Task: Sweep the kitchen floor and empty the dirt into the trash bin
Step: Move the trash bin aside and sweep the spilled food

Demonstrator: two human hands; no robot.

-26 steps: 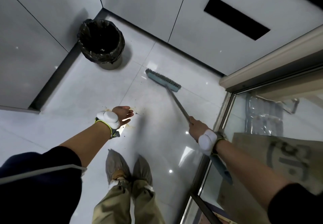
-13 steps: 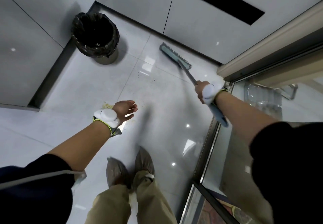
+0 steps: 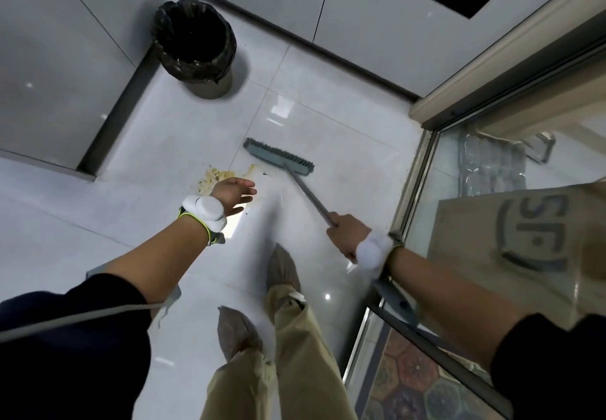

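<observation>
1. One broom (image 3: 278, 161) is in use. Its grey-green head rests on the floor (image 3: 344, 117), just right of one yellowish dirt patch (image 3: 214, 178).
2. Right hand (image 3: 347, 234): fingers are curled round the broom's handle partway along it and hold it. Left hand (image 3: 233, 195): fingers are relaxed and spread, holding nothing, and the hand hovers over the patch.
3. Judgement: the step in hand is gathering the dirt. It is best done with short, low strokes and the bristles flat to the tile, drawing stray specks into the patch without scattering them. A second hand on the handle would likely steady the stroke.
4. One trash bin (image 3: 196, 48), black-lined, stands in the corner, well apart from the broom head.
5. Remaining count: two covered shoes (image 3: 282, 268), two white wrist bands (image 3: 205, 211), and one cardboard box (image 3: 524, 242) behind one glass door (image 3: 413, 183).
</observation>
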